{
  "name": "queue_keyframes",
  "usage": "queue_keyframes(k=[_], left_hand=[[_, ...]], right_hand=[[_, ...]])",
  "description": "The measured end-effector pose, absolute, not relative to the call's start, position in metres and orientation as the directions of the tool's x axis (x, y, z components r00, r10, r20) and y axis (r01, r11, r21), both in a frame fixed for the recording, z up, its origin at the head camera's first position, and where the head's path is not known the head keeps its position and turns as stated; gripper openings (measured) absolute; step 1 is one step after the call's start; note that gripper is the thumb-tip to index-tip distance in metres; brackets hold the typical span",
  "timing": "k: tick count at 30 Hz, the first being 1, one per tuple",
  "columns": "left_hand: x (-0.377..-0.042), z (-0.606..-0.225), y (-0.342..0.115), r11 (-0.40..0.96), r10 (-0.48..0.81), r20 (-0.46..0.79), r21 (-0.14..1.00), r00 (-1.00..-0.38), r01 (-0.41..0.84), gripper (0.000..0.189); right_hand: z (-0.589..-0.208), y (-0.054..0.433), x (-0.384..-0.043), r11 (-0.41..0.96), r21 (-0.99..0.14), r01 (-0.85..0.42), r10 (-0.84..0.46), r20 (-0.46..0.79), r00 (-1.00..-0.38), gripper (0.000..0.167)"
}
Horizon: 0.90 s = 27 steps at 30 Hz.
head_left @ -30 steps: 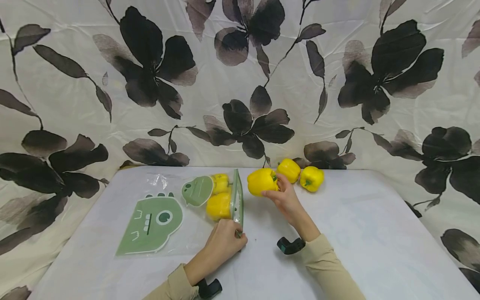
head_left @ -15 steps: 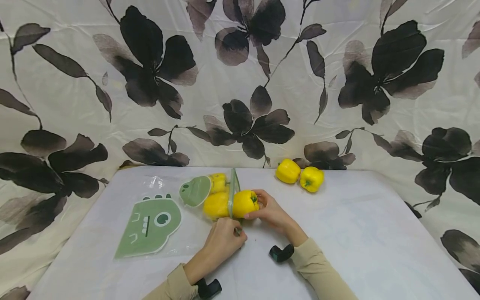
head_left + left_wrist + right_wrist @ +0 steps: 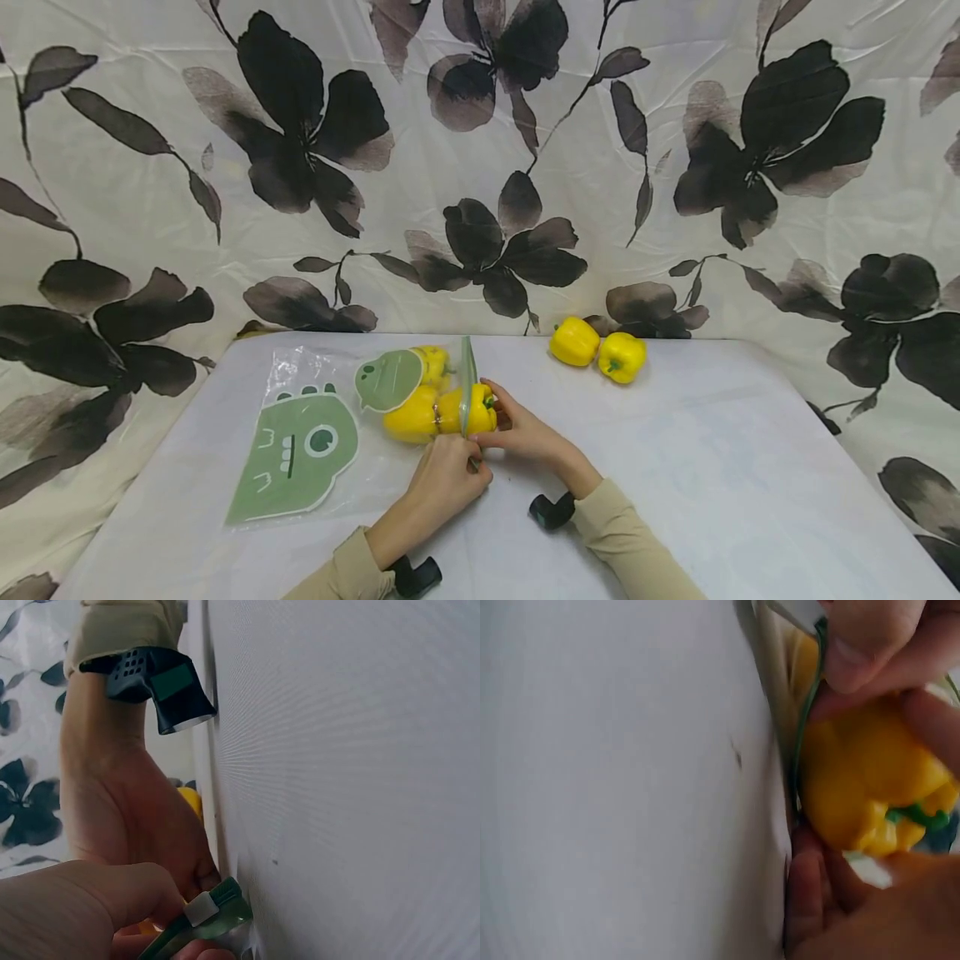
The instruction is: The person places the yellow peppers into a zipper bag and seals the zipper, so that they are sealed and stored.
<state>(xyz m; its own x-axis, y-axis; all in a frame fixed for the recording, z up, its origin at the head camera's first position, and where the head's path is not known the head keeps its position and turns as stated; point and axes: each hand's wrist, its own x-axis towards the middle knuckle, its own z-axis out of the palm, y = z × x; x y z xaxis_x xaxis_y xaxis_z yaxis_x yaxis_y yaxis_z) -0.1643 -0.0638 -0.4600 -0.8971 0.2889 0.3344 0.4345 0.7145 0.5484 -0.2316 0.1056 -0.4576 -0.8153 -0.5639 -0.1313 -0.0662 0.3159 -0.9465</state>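
Note:
A clear zip bag [image 3: 393, 487] printed with green dinosaurs lies on its side, its green zip edge [image 3: 467, 362] facing right. Yellow bell peppers [image 3: 408, 417] show through the plastic. My left hand [image 3: 448, 477] pinches the near end of the zip edge, beside a whitish slider [image 3: 201, 908] in the left wrist view. My right hand [image 3: 534, 437] holds another yellow bell pepper [image 3: 483, 407] partway through the bag's mouth, its green stem [image 3: 922, 817] facing out. In the right wrist view fingers lie above and below this pepper [image 3: 870, 761].
Two more yellow bell peppers, one on the left [image 3: 574, 342] and one on the right [image 3: 622, 357], sit near the back edge of the white table [image 3: 720, 467]. Behind it hangs a floral cloth [image 3: 517, 150]. Each wrist wears a black camera [image 3: 552, 511].
My right hand has carried the bell pepper left and nearer, from beside the back peppers into the bag's mouth. The pepper inside has shifted left. My left hand keeps its pinch on the edge.

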Motion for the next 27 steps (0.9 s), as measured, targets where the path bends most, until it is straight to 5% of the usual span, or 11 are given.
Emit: queue_keyframes(k=[9,15,27], left_hand=[[-0.165,-0.459,-0.063,0.719,0.287,0.325,0.549,-0.901,0.426,0.008],[-0.165,-0.459,-0.063,0.71,0.286,0.389,0.528,-0.876,0.466,0.009],[-0.163,-0.46,-0.061,0.714,0.288,0.453,0.485,-0.844,0.505,0.008]], right_hand=[[-0.461,0.121,-0.24,0.144,-0.983,0.113,-0.579,-0.176,-0.796,0.054],[-0.456,0.113,-0.235,0.289,-0.957,-0.002,-0.541,-0.161,-0.826,0.055],[-0.451,0.096,-0.228,0.435,-0.899,-0.042,-0.482,-0.193,-0.855,0.058]])
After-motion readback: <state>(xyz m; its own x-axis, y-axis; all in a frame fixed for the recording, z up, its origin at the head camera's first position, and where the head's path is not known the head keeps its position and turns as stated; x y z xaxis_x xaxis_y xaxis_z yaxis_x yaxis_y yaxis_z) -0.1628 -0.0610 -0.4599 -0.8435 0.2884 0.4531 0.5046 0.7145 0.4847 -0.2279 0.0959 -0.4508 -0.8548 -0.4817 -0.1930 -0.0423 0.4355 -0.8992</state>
